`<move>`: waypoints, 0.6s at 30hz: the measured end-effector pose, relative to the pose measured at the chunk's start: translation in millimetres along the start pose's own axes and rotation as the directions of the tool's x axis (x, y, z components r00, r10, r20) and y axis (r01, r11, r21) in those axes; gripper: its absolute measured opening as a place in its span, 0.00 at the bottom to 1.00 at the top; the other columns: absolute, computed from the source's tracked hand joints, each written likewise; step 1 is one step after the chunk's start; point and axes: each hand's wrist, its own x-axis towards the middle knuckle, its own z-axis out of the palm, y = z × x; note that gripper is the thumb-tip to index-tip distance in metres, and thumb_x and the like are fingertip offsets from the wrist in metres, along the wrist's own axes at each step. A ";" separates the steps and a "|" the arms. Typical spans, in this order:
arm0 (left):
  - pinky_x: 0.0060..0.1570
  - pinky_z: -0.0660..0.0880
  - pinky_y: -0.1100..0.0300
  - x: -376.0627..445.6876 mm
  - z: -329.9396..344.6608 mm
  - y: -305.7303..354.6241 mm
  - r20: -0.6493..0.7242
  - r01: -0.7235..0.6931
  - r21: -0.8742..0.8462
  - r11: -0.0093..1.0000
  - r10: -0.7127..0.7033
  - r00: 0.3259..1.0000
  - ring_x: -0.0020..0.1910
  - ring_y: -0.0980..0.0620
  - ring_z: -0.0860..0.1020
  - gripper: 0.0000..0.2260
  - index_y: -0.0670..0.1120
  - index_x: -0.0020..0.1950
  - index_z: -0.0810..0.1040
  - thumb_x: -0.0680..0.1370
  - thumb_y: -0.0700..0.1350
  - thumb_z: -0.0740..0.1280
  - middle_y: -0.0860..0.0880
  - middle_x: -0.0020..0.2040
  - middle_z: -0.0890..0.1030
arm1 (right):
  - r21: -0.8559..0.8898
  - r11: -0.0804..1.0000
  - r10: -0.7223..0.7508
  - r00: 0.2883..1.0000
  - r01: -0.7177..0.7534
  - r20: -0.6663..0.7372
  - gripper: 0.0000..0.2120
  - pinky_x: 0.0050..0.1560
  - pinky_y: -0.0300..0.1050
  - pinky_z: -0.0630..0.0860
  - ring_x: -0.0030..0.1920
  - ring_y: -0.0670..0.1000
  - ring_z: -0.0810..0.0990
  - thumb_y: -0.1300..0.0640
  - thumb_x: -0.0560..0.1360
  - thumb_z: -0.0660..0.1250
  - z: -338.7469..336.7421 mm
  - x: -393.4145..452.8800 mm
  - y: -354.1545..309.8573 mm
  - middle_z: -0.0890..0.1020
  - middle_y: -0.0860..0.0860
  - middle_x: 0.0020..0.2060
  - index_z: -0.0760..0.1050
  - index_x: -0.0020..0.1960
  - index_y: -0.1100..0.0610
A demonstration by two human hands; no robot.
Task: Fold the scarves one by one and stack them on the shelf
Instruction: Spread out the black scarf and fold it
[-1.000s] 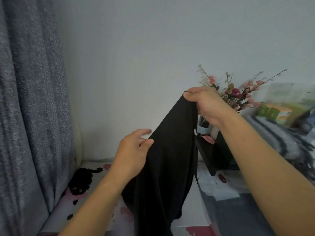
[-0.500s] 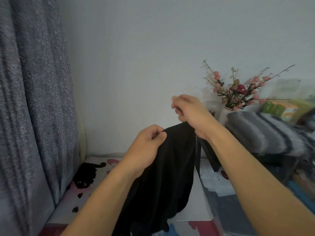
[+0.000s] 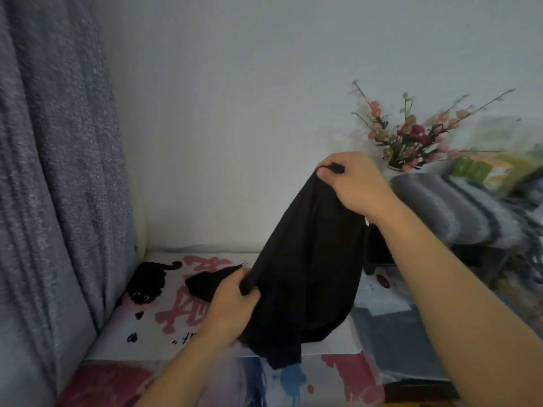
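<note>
The soft black fabric scarf (image 3: 305, 274) hung in the air above a white printed surface with pink marks (image 3: 152, 327) — clear of the shelf. The right hand (image 3: 352, 183) pinched its top corner, high and to the right. The left hand (image 3: 232, 301) gripped a bunched fold lower and to the left. A folded grey striped scarf (image 3: 446, 207) lay far right, near a vase of pink flowers (image 3: 411, 136).
</note>
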 end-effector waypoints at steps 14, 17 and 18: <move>0.69 0.71 0.56 24.6 4.9 -25.1 0.114 0.031 -0.137 0.990 -0.015 0.993 0.62 0.63 0.76 0.27 0.61 0.73 0.68 0.76 0.55 0.73 0.62 0.59 0.79 | 0.400 0.876 0.098 0.912 -0.269 0.397 0.09 0.51 0.47 0.80 0.45 0.53 0.84 0.61 0.78 0.69 1.0 -6.8 -6.6 0.86 0.53 0.41 0.85 0.43 0.53; 0.69 0.72 0.49 37.5 18.9 -11.9 0.105 -0.047 -0.012 0.999 0.048 0.993 0.62 0.57 0.76 0.28 0.64 0.74 0.65 0.76 0.59 0.72 0.60 0.57 0.79 | 0.359 0.917 -0.008 0.893 -0.173 0.450 0.07 0.53 0.46 0.80 0.48 0.53 0.84 0.61 0.79 0.68 -3.2 -10.3 -9.4 0.86 0.55 0.45 0.85 0.47 0.54; 0.70 0.72 0.48 41.3 19.3 -8.1 0.104 -0.057 0.000 0.998 0.057 0.993 0.63 0.56 0.75 0.28 0.65 0.74 0.64 0.76 0.62 0.69 0.58 0.60 0.78 | 0.351 0.926 -0.047 0.881 -0.138 0.470 0.06 0.55 0.45 0.80 0.49 0.52 0.84 0.62 0.79 0.68 -6.9 -11.6 -9.4 0.86 0.55 0.47 0.84 0.49 0.56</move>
